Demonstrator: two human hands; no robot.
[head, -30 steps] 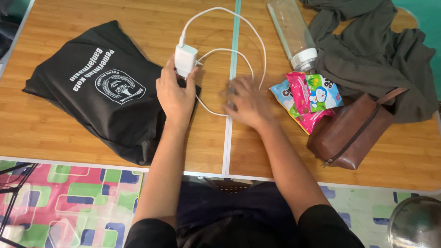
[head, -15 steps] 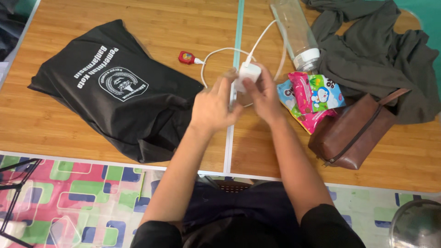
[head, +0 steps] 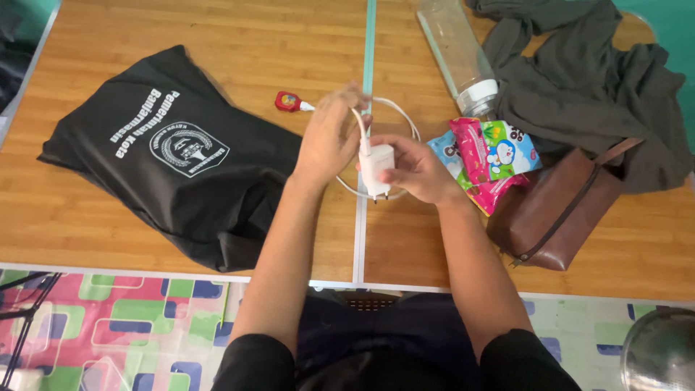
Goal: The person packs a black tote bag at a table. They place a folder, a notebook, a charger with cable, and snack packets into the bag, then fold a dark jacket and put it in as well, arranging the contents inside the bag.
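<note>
Charger plug point(head: 376, 168) now sits clenched in my right hand point(head: 414, 171), moved off the black bag point(head: 166, 156); my left hand point(head: 329, 137) pinches its white cable point(head: 407, 119), looping it.

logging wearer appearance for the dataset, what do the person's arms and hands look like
Both forearms are bare; short black sleeves end near the elbows at the bottom of the view. The left hand and right hand have no gloves, and no rings, watch or markings that show.
</note>
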